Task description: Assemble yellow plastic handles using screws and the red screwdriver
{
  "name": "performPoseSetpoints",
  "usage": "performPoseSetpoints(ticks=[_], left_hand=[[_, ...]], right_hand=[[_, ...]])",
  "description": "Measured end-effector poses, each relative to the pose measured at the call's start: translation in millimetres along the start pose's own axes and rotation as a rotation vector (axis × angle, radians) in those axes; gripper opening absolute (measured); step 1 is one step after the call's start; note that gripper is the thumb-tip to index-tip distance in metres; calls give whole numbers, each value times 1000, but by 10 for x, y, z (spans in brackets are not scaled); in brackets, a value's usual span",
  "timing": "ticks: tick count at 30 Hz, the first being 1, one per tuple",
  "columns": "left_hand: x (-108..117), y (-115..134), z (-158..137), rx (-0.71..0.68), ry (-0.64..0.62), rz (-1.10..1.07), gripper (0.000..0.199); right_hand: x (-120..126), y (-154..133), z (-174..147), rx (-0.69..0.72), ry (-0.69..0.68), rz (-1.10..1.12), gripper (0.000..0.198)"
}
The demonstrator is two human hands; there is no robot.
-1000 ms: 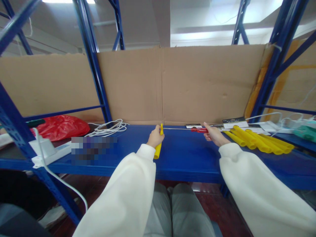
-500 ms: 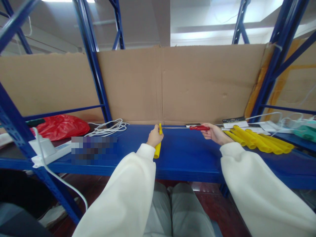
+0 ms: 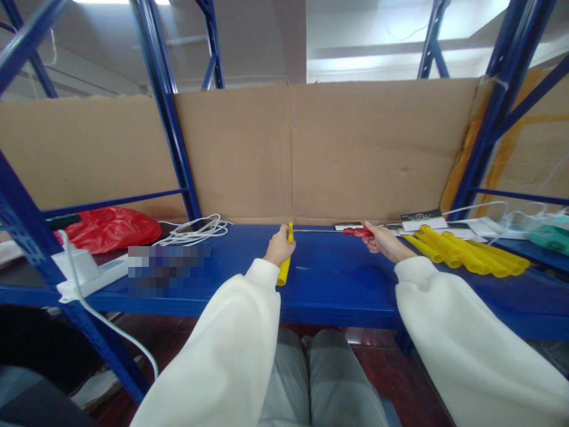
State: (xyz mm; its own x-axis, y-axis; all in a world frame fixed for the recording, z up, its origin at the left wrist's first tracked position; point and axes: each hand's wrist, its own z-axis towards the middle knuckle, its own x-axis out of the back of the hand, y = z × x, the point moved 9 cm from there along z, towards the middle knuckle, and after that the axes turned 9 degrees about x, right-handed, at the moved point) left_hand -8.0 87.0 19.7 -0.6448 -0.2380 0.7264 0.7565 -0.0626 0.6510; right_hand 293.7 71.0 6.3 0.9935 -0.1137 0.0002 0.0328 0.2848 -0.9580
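Note:
My left hand [image 3: 278, 245] is wrapped around a yellow tube [image 3: 284, 271], whose wide end points toward me over the blue shelf. My right hand [image 3: 383, 242] grips the red handle of a screwdriver [image 3: 355, 232]. Its thin metal shaft runs level to the left and meets the far, narrow-looking end of the tube beside my left fingers. Just right of my right hand, several more yellow tubes [image 3: 466, 252] lie side by side. What the screwdriver's tip touches is too small to make out.
A white power strip [image 3: 104, 274], a red plastic bag [image 3: 113, 228] and a coiled white cable [image 3: 202, 230] lie at the left. Labelled cards [image 3: 422, 221] and a green object [image 3: 551, 238] are at the right. A cardboard sheet [image 3: 355, 148] and blue posts [image 3: 171, 136] stand behind.
The screwdriver has shifted very slightly to the right, and the fingers of my right hand have changed position on its handle. My left hand and the tube have hardly moved.

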Motion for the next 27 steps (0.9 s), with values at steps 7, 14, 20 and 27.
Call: performPoseSetpoints(ticks=[7, 14, 20, 27], left_hand=[[71, -10, -32, 40, 43, 45, 27], [54, 5, -28, 31, 22, 60, 27], [62, 4, -35, 37, 28, 64, 27], [111, -23, -35, 57, 82, 100, 30]], right_hand=[[-142, -149, -29, 117, -180, 121, 43], [-42, -134, 0, 150, -82, 16, 54], [-81, -14, -20, 41, -112, -25, 46], [-176, -119, -62, 150, -224, 18, 59]])
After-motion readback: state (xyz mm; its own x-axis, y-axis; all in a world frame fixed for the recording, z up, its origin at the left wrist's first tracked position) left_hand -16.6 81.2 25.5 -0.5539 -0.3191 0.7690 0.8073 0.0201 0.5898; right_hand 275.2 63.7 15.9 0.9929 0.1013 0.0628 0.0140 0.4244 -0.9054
